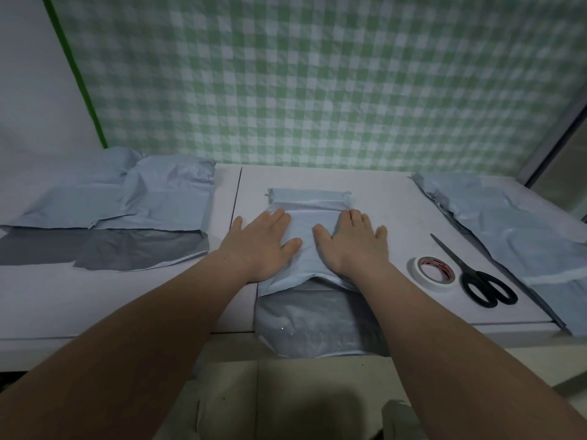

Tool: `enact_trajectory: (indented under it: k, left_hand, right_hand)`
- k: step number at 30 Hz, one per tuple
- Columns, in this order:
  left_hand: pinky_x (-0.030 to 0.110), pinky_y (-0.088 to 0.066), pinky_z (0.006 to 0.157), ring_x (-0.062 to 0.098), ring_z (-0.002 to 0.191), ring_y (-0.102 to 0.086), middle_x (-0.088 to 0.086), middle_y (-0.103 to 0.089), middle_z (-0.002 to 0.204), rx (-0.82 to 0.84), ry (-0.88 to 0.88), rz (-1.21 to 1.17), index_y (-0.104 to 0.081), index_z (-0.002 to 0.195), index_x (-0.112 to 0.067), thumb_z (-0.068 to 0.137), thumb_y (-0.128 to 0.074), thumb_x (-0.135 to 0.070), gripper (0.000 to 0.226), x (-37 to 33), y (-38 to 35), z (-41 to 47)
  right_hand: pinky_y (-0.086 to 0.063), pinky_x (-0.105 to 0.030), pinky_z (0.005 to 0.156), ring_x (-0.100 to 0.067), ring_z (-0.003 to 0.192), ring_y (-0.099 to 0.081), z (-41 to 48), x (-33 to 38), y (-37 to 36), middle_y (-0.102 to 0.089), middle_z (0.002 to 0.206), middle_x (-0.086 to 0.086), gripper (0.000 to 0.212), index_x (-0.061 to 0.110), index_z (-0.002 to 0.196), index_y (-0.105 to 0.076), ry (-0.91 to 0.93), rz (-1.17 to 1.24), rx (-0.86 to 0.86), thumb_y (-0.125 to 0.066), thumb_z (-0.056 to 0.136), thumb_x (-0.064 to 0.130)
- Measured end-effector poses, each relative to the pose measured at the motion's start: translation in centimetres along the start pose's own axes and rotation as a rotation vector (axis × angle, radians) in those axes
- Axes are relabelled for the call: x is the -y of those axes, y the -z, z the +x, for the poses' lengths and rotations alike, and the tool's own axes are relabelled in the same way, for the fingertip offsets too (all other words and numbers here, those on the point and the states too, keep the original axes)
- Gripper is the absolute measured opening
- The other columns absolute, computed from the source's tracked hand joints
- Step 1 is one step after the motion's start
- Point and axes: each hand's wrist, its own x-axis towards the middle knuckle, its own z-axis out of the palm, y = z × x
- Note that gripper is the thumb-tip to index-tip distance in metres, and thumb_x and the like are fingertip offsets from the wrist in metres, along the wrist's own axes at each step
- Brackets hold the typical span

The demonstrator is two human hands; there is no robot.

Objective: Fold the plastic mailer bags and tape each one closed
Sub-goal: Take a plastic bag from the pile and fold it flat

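Observation:
A light blue plastic mailer bag (309,201) lies in the middle of the white table, its far end folded over and its dark grey inner flap (313,328) hanging over the table's front edge. My left hand (262,239) and my right hand (352,241) both press flat on the bag, side by side, fingers spread and pointing away from me. Neither hand grips anything. A roll of white tape (433,273) with a red-printed core lies to the right of my right hand, and black-handled scissors (476,277) lie just beyond it.
Two more blue mailer bags (127,201) with grey flaps lie overlapping at the left. Another blue bag pile (514,230) lies along the right edge of the table (381,198). A green checked cloth (317,84) hangs behind the table.

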Motion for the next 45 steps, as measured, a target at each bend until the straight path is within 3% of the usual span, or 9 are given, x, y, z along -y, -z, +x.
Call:
enact_trajectory:
  k: [5,8,11,14,24,32,35,39,45]
  left_hand:
    - [0.049,-0.003,0.116,0.013,0.145,-0.008,-0.001,-0.010,0.158,-0.019,0.018,0.086,-0.014,0.149,-0.016,0.098,-0.017,-0.051,0.062,-0.4,0.6,-0.6]
    - [0.046,-0.015,0.113,0.021,0.125,-0.041,0.007,-0.049,0.133,-0.151,0.017,0.147,-0.049,0.123,-0.011,0.098,-0.026,-0.037,0.043,-1.3,1.5,0.1]
    - [0.035,-0.036,0.098,0.025,0.109,-0.053,0.010,-0.058,0.118,-0.255,-0.112,-0.128,-0.055,0.114,-0.010,0.097,-0.035,-0.017,0.027,-2.6,1.6,1.3]
    - [0.037,-0.035,0.102,0.026,0.123,-0.047,0.010,-0.049,0.136,-0.196,-0.206,-0.289,-0.045,0.132,-0.010,0.097,-0.034,-0.014,0.036,-2.9,0.2,1.7]
    - [0.043,-0.004,0.117,0.015,0.146,0.002,0.000,0.006,0.159,0.016,-0.086,0.102,0.001,0.151,-0.019,0.100,-0.015,-0.048,0.061,-0.6,-0.3,0.6]
    - [0.049,0.003,0.116,0.012,0.146,0.001,0.000,0.003,0.159,0.030,-0.035,0.184,0.000,0.151,-0.018,0.089,-0.012,-0.068,0.080,0.3,0.6,-1.5]
    - [0.050,-0.002,0.115,0.016,0.138,-0.025,0.003,-0.030,0.149,-0.051,-0.022,0.284,-0.027,0.143,-0.012,0.088,-0.013,-0.068,0.080,0.5,1.0,-2.2]
    - [0.036,-0.027,0.108,0.023,0.120,-0.047,0.006,-0.053,0.128,-0.157,-0.185,0.171,-0.051,0.124,-0.012,0.101,-0.030,-0.036,0.040,-1.3,1.1,-3.8]
    - [0.033,-0.007,0.114,0.013,0.145,-0.009,-0.001,-0.004,0.159,0.033,-0.220,0.009,-0.010,0.151,-0.022,0.103,-0.020,-0.035,0.051,-1.5,0.6,-6.8]
  right_hand:
    - [0.003,-0.047,0.116,-0.027,0.146,-0.008,-0.3,0.6,0.6,-0.018,0.157,-0.012,0.066,0.000,0.148,-0.020,0.035,-0.156,-0.043,-0.018,0.098,0.043]
    - [-0.015,-0.041,0.112,-0.026,0.134,-0.031,0.0,1.3,0.8,-0.040,0.142,-0.013,0.043,0.001,0.133,-0.041,0.257,-0.098,-0.132,-0.031,0.098,0.023]
    - [-0.027,-0.041,0.104,-0.028,0.128,-0.036,0.1,2.2,0.8,-0.042,0.136,-0.013,0.039,0.001,0.130,-0.043,0.344,0.095,-0.042,-0.035,0.096,0.019]
    - [-0.016,-0.042,0.115,-0.025,0.143,-0.019,0.0,1.8,0.0,-0.020,0.156,-0.007,0.052,0.010,0.149,-0.021,0.343,0.067,0.040,-0.026,0.100,0.026]
    - [-0.003,-0.040,0.118,-0.020,0.147,0.001,-1.2,-0.3,0.1,0.003,0.160,-0.006,0.066,0.014,0.153,-0.004,0.297,-0.027,0.087,-0.018,0.098,0.049]
    - [-0.004,-0.045,0.118,-0.017,0.147,0.002,-3.5,-2.0,0.9,0.003,0.160,-0.002,0.099,0.016,0.152,-0.003,0.312,-0.041,0.111,-0.019,0.079,0.081]
    - [-0.005,-0.047,0.117,-0.017,0.146,0.000,-4.4,-2.4,1.2,0.001,0.160,-0.001,0.105,0.016,0.152,-0.005,0.327,-0.043,0.126,-0.022,0.075,0.085]
    - [-0.012,-0.040,0.115,-0.022,0.142,-0.017,-5.6,-2.6,1.5,-0.022,0.154,-0.004,0.085,0.011,0.144,-0.027,0.397,0.003,0.068,-0.030,0.085,0.072]
    - [-0.021,-0.032,0.110,-0.022,0.139,-0.027,-8.2,-2.4,1.9,-0.030,0.154,-0.002,0.042,0.028,0.143,-0.040,0.538,0.140,0.072,-0.037,0.101,0.036]
